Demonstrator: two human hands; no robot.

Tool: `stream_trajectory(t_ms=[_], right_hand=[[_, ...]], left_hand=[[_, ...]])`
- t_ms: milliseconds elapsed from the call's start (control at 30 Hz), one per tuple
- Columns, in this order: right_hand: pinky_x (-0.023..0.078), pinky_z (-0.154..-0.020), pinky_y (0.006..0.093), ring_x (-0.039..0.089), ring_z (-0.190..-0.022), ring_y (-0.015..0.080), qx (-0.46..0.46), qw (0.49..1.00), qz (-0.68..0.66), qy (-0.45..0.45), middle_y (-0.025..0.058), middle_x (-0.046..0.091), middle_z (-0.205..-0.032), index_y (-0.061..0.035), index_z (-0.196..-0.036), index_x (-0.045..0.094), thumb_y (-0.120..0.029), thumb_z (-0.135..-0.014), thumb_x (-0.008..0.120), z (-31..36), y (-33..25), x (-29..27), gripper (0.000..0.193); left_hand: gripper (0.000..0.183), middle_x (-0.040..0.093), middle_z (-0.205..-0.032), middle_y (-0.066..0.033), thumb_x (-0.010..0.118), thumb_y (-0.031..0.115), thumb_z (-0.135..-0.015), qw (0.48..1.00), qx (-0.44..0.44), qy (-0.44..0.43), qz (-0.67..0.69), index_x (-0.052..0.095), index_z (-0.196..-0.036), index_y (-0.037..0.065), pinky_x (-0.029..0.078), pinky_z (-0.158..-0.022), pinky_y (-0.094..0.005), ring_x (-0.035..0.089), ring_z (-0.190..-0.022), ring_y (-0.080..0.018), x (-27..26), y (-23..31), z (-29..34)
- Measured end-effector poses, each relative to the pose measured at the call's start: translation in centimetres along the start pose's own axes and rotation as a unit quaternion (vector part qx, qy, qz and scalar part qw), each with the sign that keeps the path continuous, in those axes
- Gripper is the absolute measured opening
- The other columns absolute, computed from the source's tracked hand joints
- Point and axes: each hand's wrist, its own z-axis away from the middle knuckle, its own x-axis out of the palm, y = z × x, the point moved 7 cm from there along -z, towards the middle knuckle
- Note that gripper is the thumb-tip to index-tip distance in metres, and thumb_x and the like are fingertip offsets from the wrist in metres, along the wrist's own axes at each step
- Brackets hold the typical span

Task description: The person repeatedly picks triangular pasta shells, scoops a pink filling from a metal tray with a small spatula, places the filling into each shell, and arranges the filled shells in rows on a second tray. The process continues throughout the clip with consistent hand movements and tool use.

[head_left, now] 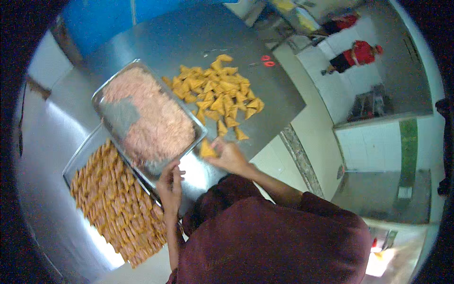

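Observation:
My right hand (229, 157) pinches a golden triangle (207, 149), which looks like fried tofu, just off the near right corner of a metal tray (198, 130). Pale pink minced paste (158, 111) fills much of that tray, with a scraped bare patch at its left. By the tray's near edge is my left hand (170, 184), its fingers apart and nothing visible in them. Beyond my right hand lies a loose pile of similar golden triangles (220, 90). To the left, a second tray (71, 163) carries close rows of golden pieces with pink filling (116, 203).
Everything rests on a shiny metal table (184, 35), next to a blue surface (101, 23) at the far side. Red-handled scissors (267, 61) lie near its far right edge. A person in red (362, 53) stands on the floor farther right, near another partly visible person (345, 22).

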Motion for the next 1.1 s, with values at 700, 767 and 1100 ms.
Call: stream_trajectory(t_ms=[700, 767, 1100], right_hand=[[0.021, -0.055, 0.0250, 0.028, -0.063, 0.0013, -0.036, 0.979, -0.154, -0.127, -0.0134, 0.034, -0.071, -0.0079, -0.107, 0.074, -0.023, -0.091, 0.089, 3.3, -11.1, 1.0, 0.026], [0.020, -0.055, 0.0248, 0.028, -0.063, 0.0014, -0.026, 0.981, -0.149, -0.122, -0.0136, 0.032, -0.071, -0.0081, -0.106, 0.075, -0.025, -0.091, 0.089, 2.9, -11.0, 0.5, 0.026], [0.028, -0.055, 0.0277, 0.033, -0.063, 0.0033, 0.021, 0.977, -0.180, -0.114, -0.0084, 0.037, -0.069, -0.0045, -0.113, 0.071, -0.024, -0.103, 0.076, 1.8, -9.6, 2.1, 0.023]], left_hand=[[0.016, 0.069, -0.103, -0.0035, 0.078, 0.013, -0.101, 0.949, 0.001, -0.019, 0.316, 0.064, -0.105, 0.006, 0.057, -0.084, -0.0288, 0.071, -0.102, -0.0132, 3.3, 1.8, 1.7], [0.015, 0.070, -0.105, -0.0039, 0.076, 0.015, -0.103, 0.948, -0.009, -0.035, 0.315, 0.065, -0.108, 0.005, 0.057, -0.085, -0.0276, 0.071, -0.100, -0.0126, 3.6, 2.0, 1.7], [0.029, 0.073, -0.122, -0.0079, 0.064, 0.004, -0.104, 0.976, 0.057, -0.054, 0.201, 0.065, -0.132, -0.003, 0.055, -0.099, -0.0329, 0.068, -0.116, -0.0155, 2.5, 1.0, 0.9]])
